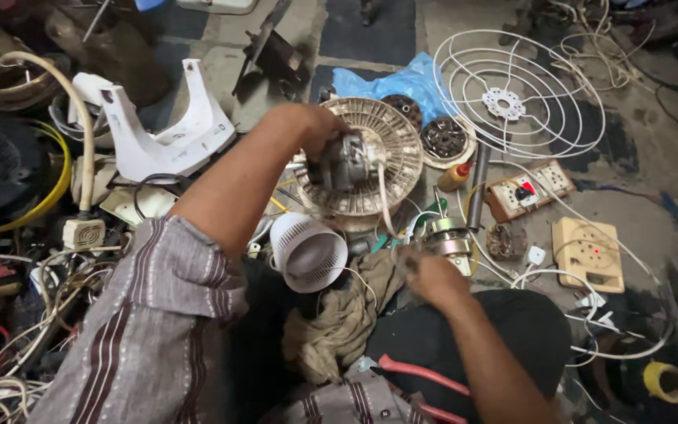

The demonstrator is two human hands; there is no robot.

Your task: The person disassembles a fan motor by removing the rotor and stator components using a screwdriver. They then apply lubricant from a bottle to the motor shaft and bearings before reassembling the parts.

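My left hand [319, 129] grips a grey fan motor [345, 161] fixed to a round cream fan grille [390, 153], held up off the floor. A white cord hangs down from the motor. My right hand [425, 271] is lower, closed around something small that I cannot make out, right beside a metal motor part [449, 235]. A white ribbed cone-shaped housing [308, 251] lies between my arms. A brown rag [339, 318] rests on my lap, with red-handled pliers [421, 373] below it.
A white wire fan guard [512, 94] lies at the back right near a blue plastic bag [390, 82]. Two socket boards [527, 188] [590, 251] sit right. A white fan stand shell [174, 133], tangled wires [33, 314] and a yellow tape roll [661, 381] surround me.
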